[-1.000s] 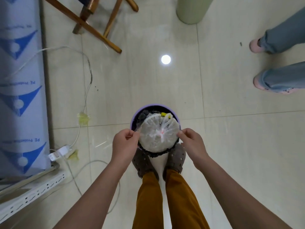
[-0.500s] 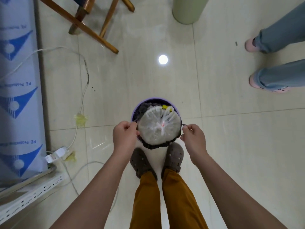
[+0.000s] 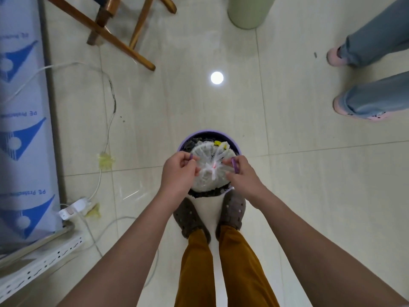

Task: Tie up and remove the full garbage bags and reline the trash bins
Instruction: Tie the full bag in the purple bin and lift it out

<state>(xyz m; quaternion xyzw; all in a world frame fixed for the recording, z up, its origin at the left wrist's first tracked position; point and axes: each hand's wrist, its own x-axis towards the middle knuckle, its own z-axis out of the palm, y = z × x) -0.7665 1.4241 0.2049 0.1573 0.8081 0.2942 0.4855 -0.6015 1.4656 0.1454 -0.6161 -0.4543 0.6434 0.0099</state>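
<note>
Floor (image 3: 287, 196): pale glossy tile, carrying every item listed. Blue-and-white printed sheet (image 3: 20, 129): along the floor's left edge. Wooden chair legs (image 3: 115, 38): far-left corner. Pale green cylinder (image 3: 249, 12): far edge, upright. Second person's grey trouser legs and pink shoes (image 3: 358, 107): right edge. White cable with power strip (image 3: 74, 208): left side, near the sheet. Purple trash bin (image 3: 208, 135): mid-floor, just beyond the wearer's brown clogs (image 3: 190, 218), lined with a black garbage bag (image 3: 207, 192) whose rim shows round the near side; a tied translucent white bag (image 3: 210, 171) fills the opening. Left hand (image 3: 179, 171): over the bin's left rim, fingers curled, pinching a purple drawstring loop (image 3: 191, 156). Right hand (image 3: 241, 173): over the right rim, fingers pinching the other purple loop (image 3: 234, 165). Both loops sit at the fingertips, above the white bag. Change from half a second ago: both hands have drawn inward from the bin's outer sides to over the white bag, and the purple loops now show.
</note>
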